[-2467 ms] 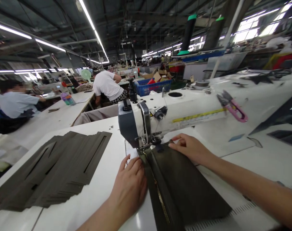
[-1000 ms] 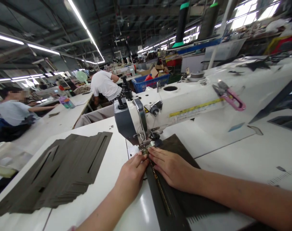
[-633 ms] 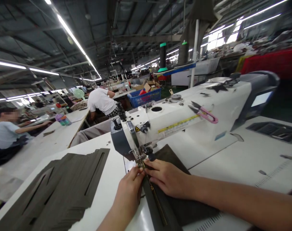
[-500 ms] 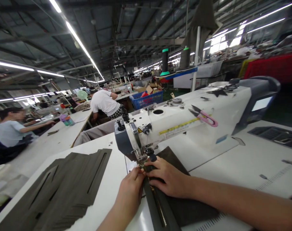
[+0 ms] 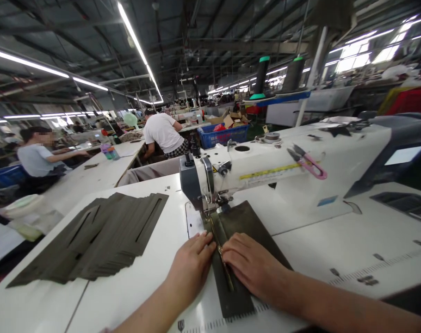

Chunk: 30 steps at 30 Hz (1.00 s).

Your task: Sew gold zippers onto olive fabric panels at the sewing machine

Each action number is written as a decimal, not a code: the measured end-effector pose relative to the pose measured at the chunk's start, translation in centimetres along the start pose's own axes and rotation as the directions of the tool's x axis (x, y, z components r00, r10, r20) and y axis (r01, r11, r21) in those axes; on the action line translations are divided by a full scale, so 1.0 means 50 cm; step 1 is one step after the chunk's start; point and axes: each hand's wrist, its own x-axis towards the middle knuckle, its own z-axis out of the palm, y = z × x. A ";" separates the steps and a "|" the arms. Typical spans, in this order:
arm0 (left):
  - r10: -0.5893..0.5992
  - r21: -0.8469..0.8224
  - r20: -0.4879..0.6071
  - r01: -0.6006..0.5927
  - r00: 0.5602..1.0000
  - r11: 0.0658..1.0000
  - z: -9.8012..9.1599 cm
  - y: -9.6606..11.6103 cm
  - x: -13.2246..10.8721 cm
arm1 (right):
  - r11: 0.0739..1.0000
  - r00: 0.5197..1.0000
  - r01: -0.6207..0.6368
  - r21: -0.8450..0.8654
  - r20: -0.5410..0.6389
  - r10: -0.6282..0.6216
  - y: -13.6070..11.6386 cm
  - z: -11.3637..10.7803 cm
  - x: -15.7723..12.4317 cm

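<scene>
Hands (image 5: 191,266) (image 5: 252,261) press the zippered panel (image 5: 233,296), lengthwise toward the presser foot (image 5: 207,209)

Right hand (image 5: 254,263) covers olive fabric panel's (image 5: 240,226) edge; forearm (image 5: 335,310) cut off by frame; machine needle (image 5: 207,206) too small to tell

Left hand (image 5: 191,264), right hand (image 5: 254,261): palms down, flat, just apart, not gripping.

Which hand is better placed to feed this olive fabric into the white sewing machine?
Probably the right hand: it lies flat on the olive fabric, while the left hand rests mostly on the white table.
</scene>
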 end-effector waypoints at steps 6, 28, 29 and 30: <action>0.000 -0.036 -0.035 -0.001 0.999 0.999 0.006 0.000 0.001 | 0.972 1.000 0.020 -0.235 -0.011 -0.024 -0.063 -0.001 -0.043; 0.090 0.142 -0.049 -0.082 0.995 0.986 0.012 0.009 0.008 | 0.888 0.935 0.095 -0.449 -0.266 -0.234 -0.053 0.061 -0.056; 0.089 0.142 -0.049 -0.082 0.995 0.987 0.013 0.009 0.009 | 0.887 0.937 0.090 -0.452 -0.263 -0.230 -0.053 0.060 -0.056; 0.087 0.139 -0.050 -0.079 0.995 0.987 0.014 0.009 0.010 | 0.889 0.939 0.087 -0.450 -0.260 -0.224 -0.054 0.059 -0.056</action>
